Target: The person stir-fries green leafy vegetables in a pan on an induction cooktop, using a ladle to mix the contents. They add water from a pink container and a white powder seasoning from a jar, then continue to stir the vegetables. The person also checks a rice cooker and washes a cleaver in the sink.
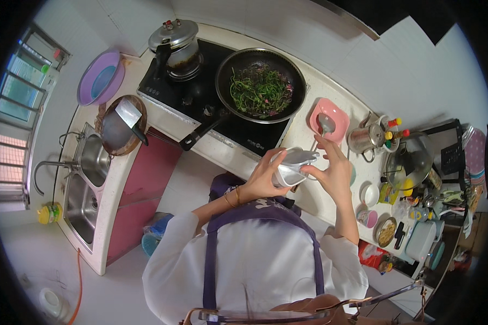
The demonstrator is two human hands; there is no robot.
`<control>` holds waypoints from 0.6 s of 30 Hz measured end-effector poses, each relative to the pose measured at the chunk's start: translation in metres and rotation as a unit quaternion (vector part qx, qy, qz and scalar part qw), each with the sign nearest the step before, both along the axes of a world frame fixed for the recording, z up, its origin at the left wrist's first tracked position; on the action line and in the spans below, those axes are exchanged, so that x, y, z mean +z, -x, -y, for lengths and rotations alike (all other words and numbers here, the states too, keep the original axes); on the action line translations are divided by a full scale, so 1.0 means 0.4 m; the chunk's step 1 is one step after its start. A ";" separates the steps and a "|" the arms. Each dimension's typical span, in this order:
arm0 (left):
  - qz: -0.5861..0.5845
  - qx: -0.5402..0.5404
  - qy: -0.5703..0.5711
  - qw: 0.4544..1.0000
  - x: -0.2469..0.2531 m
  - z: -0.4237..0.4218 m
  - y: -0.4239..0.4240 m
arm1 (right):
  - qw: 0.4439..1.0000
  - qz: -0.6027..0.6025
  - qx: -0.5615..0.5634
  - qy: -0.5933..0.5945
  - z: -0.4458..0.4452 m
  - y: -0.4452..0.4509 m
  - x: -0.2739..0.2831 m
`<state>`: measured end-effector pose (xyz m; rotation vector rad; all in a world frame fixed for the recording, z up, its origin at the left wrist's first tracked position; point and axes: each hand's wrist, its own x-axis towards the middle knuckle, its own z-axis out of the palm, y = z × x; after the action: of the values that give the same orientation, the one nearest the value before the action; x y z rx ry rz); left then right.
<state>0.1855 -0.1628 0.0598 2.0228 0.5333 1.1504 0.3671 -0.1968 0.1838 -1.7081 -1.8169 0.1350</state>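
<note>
My left hand (pixel 262 176) is closed around a small whitish container (pixel 289 174), tilted above the counter's front edge. Its grey translucent lid (pixel 299 156) stands raised on the far side. At the container's right side is my right hand (pixel 334 172), its thumb by the rim and its fingers spread; whether it grips the lid or rim is unclear. Just beyond that hand, a metal ladle (pixel 326 122) rests in a pink dish (pixel 336 110). To the left, a black frying pan (pixel 223 87) with cut leafy greens (pixel 260 91) sits on the black cooktop (pixel 244 136).
A pressure cooker (pixel 181 44) occupies the far-left burner. Left of the stove, a cleaver (pixel 129 113) lies on a round board (pixel 114 130), near a purple basin (pixel 87 87) and double sink (pixel 81 211). Rightward stand a metal pot (pixel 366 139), bottles, a white bowl (pixel 369 194) and glass lid (pixel 410 158).
</note>
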 end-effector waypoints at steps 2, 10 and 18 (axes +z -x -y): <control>0.005 0.024 0.019 1.000 0.012 0.004 0.011 | 0.997 -0.009 -0.031 0.063 0.031 -0.007 -0.043; -0.023 0.037 0.032 0.999 0.008 -0.001 0.007 | 0.992 -0.123 0.004 -0.011 0.063 0.004 -0.084; -0.060 -0.022 0.015 0.998 0.011 -0.018 -0.025 | 0.976 -0.217 -0.028 -0.003 0.010 -0.022 -0.084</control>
<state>0.1956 -0.1556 0.0642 2.0767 0.5602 0.9938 0.3760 -0.2008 0.1503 -1.5753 -1.4436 0.4426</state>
